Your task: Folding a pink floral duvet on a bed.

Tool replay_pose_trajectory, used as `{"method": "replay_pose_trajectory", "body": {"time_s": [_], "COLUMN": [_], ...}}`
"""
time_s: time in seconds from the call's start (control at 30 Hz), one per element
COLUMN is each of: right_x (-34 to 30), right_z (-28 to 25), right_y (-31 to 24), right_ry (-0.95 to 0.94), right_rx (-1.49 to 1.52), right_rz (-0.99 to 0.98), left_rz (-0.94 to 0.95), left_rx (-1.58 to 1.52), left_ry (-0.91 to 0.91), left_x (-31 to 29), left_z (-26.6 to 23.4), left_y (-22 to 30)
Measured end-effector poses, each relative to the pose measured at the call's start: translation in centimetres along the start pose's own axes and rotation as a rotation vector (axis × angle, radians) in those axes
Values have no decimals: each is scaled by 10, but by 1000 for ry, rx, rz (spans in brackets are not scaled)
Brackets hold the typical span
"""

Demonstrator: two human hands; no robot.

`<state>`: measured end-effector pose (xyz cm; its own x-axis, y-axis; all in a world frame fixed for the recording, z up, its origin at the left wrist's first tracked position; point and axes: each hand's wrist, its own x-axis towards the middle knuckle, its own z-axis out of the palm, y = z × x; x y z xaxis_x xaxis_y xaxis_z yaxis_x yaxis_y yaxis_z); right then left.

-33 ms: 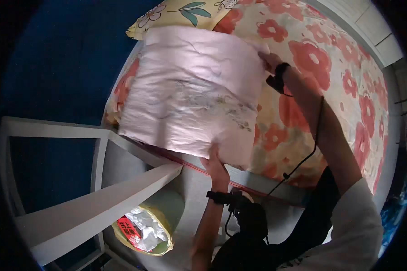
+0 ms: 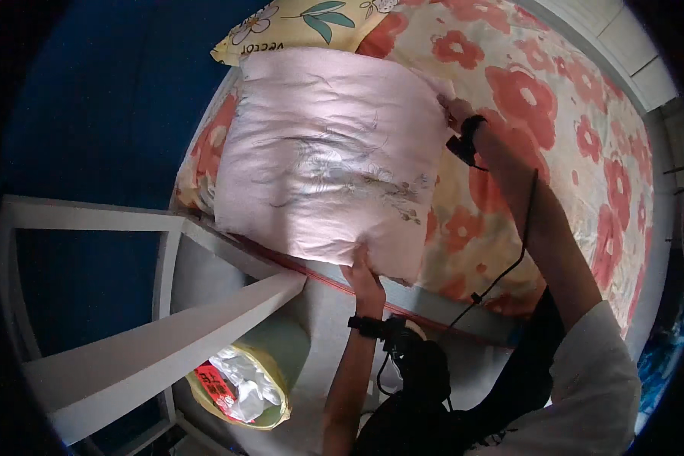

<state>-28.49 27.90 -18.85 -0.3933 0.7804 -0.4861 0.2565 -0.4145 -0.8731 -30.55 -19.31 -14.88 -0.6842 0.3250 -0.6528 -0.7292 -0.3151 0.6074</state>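
A pale pink folded quilt [image 2: 327, 159] with a faint grey floral print lies on the bed, its surface creased. My left hand [image 2: 364, 280] grips its near edge, the thumb on top and the other fingers hidden beneath. At the far right corner, my right hand [image 2: 457, 114] is closed on the quilt's edge. Below the quilt spreads a cream bed sheet [image 2: 574, 125] with large red flowers. The quilt's far side meets a yellow pillow [image 2: 292, 26] with flowers and green leaves. Black straps with small devices sit on both wrists.
A white ladder-like frame [image 2: 182, 327] stands at the bed's left near corner. Beside it on the floor is a bin [image 2: 280, 406] lined with a yellow bag, holding crumpled wrappers. A dark blue curtain or wall [image 2: 106, 114] fills the left. A black cable [image 2: 513, 266] hangs near my right arm.
The quilt's left side has drawn slightly to the right, and its far edge has come a little nearer, baring more of the pillow. Both hands keep their hold in nearly the same places.
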Motion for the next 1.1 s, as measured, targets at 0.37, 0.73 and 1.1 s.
{"method": "replay_pose_trajectory", "body": {"time_s": [0.37, 0.73, 1.1], "right_x": [-73, -154, -232], "right_z": [38, 51, -63], "right_y": [19, -42, -207], "right_ry": [-288, -95, -34], "right_rx": [123, 343, 185], "right_rz": [30, -289, -558], "left_rz": [178, 446, 489], "left_rx": [-88, 252, 104], "left_ry": [-215, -7, -301], "left_x": [82, 38, -54], "left_z": [-45, 49, 186], "left_y": [40, 146, 182]}}
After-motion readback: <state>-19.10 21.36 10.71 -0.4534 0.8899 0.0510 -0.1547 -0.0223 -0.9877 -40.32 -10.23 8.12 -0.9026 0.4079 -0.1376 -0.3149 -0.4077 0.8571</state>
